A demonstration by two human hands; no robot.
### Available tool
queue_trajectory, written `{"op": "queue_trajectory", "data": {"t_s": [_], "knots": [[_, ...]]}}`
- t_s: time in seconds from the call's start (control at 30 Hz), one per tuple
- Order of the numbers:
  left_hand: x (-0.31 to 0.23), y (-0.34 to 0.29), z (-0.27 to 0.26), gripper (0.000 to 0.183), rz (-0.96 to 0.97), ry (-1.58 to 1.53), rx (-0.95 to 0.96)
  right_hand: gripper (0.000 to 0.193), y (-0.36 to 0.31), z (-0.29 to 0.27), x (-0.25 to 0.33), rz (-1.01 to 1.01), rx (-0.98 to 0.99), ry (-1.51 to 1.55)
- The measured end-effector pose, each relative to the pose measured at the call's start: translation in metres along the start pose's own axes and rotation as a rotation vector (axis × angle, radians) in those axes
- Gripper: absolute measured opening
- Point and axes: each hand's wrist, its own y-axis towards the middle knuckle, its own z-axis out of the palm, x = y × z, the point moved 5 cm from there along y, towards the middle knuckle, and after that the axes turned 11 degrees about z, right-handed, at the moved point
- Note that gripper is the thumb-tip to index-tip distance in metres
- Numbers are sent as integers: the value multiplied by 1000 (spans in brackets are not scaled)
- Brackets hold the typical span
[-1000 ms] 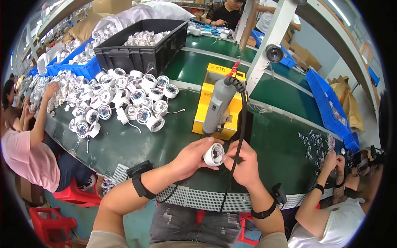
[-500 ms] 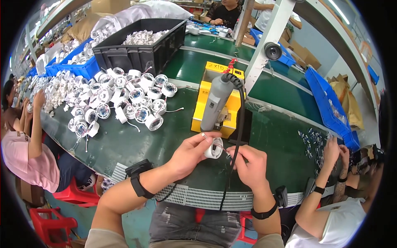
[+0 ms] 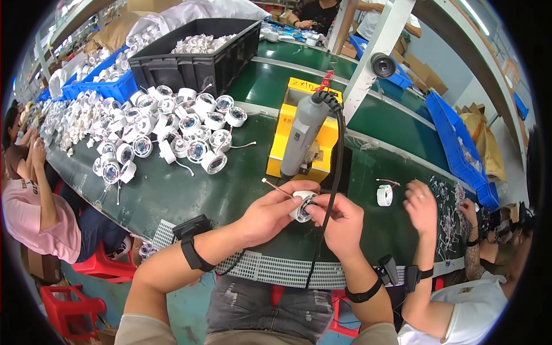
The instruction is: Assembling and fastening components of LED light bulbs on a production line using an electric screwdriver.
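Observation:
A white round housing (image 3: 298, 214) sits in my left hand (image 3: 270, 215), thumb and fingers closed around its side. A thin wire with a small white connector (image 3: 265, 180) sticks out past that hand. My right hand (image 3: 341, 225) has its thumb and fingertips together at the housing's open face, on a small dark circuit board (image 3: 309, 202) that shows there in part. Just beyond both hands, a grey cylindrical tool (image 3: 303, 135) leans in a yellow stand (image 3: 282, 123). Its black cord (image 3: 335, 172) hangs down in front of my right hand.
Many white housings with boards and wires (image 3: 190, 129) are heaped at the left, before a black crate (image 3: 172, 75) and a blue bin (image 3: 109, 89). At the right, a single white housing (image 3: 384, 196) stands near a co-worker's hand (image 3: 421, 204) and loose wired parts (image 3: 448, 224).
My right hand has moved left with the board, from beside the housing to its open face. A white housing now stands at the right, and the co-worker's hand has come nearer it.

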Motion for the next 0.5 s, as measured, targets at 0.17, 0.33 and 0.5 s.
{"op": "queue_trajectory", "data": {"t_s": [0.17,0.33,0.5], "knots": [[2,0,1,38,31,-10,21,22,-6,0,15,-395,-108,-283],[0,-1,10,52,67,-62,108,31,-6,5,11,-398,-171,-212],[0,-1,8,56,40,263,84,28,4,2,-11,-82,-4,38]]}}
